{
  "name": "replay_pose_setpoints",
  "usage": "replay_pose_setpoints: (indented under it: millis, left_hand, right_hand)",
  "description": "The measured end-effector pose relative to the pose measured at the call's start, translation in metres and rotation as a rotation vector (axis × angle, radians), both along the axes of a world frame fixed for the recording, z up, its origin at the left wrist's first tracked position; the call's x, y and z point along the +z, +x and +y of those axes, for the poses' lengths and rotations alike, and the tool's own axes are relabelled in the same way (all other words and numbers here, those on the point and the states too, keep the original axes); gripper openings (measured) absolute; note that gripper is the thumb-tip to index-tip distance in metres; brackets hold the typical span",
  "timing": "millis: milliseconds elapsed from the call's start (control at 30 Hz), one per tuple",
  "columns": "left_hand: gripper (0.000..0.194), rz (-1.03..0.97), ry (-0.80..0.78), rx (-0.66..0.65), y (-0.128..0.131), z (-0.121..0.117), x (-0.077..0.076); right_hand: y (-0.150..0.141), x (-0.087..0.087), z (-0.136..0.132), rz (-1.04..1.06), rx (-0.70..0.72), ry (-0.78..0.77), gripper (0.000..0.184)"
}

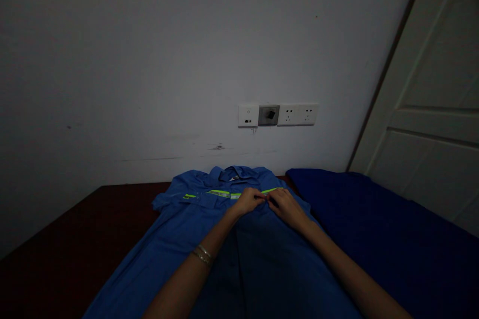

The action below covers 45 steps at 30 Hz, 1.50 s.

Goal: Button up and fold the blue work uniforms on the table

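A blue work shirt (pixel 179 244) with yellow-green and silver reflective strips lies spread out, its collar towards the wall. My left hand (pixel 248 201) pinches the shirt's cloth at the chest, just below the reflective strip. Right beside it, my right hand (pixel 285 204) is closed on the same part of the shirt, its fingertips almost meeting those of the left. The bit of cloth between the fingertips is small and partly hidden. Bracelets (pixel 202 254) circle my left wrist.
Under the shirt is a dark reddish-brown table (pixel 93 224). A dark blue cloth (pixel 366 214) covers its right side. Behind stands a pale wall (pixel 168 60) with a row of sockets (pixel 298 114), and a panelled door (pixel 430 84) is at the right.
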State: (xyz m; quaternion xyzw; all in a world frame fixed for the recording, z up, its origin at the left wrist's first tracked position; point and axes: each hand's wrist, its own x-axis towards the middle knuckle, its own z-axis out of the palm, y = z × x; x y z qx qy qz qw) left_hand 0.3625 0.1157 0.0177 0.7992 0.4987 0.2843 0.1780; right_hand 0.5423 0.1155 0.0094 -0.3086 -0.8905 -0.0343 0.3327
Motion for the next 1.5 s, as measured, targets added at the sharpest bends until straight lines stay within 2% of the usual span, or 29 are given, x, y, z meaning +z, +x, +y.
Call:
replay_pose_setpoints:
  millis: [133,267,433,700,1000,1200,1500]
  left_hand:
    - [0.023,-0.054,-0.02,0.009,-0.001,0.003,-0.005]
    - [0.023,-0.164,-0.066,0.02,-0.002,0.005,-0.008]
    - [0.021,-0.252,-0.082,0.019,-0.003,0.005,-0.006]
    - [0.017,-0.344,-0.128,-0.018,-0.003,0.004,-0.002]
    - [0.017,-0.317,-0.107,-0.025,-0.002,-0.001,0.001]
    - [0.015,-0.287,-0.089,-0.021,-0.001,0.0,0.0]
    - [0.015,-0.169,0.04,-0.046,0.001,-0.006,0.005]
  right_hand:
    - [0.0,-0.003,0.0,-0.001,-0.001,0.035,0.013]
    - [-0.001,0.001,-0.004,0.01,-0.022,0.068,0.011]
    - [-0.001,0.007,-0.009,0.047,-0.006,0.085,0.012]
    - [0.001,0.007,-0.008,0.077,0.01,0.064,0.012]
    - [0.001,0.008,-0.01,0.092,0.014,0.035,0.011]
    - [0.002,0.006,-0.006,0.1,0.051,0.006,0.021]
    - [0.011,0.016,0.006,0.075,0.159,-0.211,0.019]
